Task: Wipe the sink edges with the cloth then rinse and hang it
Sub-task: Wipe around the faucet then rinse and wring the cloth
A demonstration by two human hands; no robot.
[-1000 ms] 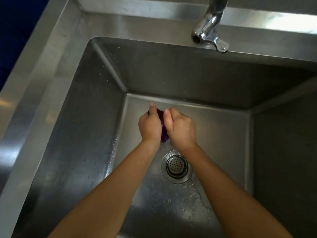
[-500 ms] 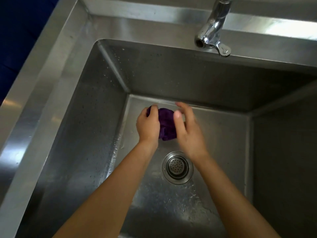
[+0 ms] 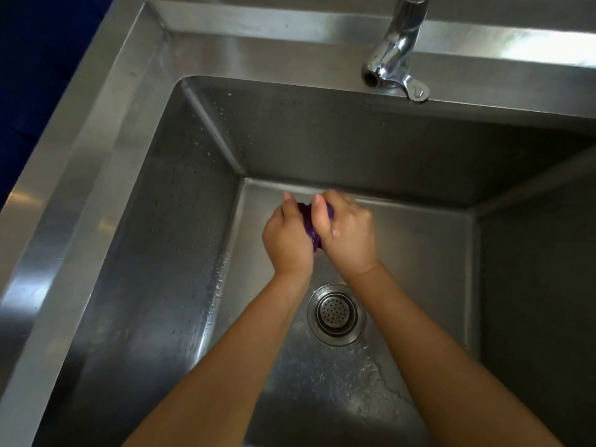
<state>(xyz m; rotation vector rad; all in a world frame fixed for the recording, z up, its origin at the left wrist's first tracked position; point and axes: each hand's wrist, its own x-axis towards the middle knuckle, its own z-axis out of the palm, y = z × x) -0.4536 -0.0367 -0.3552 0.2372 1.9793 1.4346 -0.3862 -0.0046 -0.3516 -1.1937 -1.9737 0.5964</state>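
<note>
A small purple cloth (image 3: 310, 226) is bunched tight between my two hands, low inside the steel sink (image 3: 135, 175). My left hand (image 3: 287, 240) closes on its left side and my right hand (image 3: 350, 235) on its right, thumbs pressed close together. Only a narrow strip of cloth shows between the palms. Both hands hover over the basin floor, just beyond the drain (image 3: 336, 314). The chrome tap (image 3: 395, 53) stands at the back rim, with no water running from its spout.
Wide steel ledges run along the left (image 3: 64, 162) and back (image 3: 274, 46) of the sink. Droplets cling to the left wall, and the basin floor by the drain is wet. A dark blue surface (image 3: 38, 59) lies beyond the left ledge.
Half a second ago my right hand was open and the cloth showed loose between the hands. Now both hands are closed tight on it again, squeezing it into a small wad.
</note>
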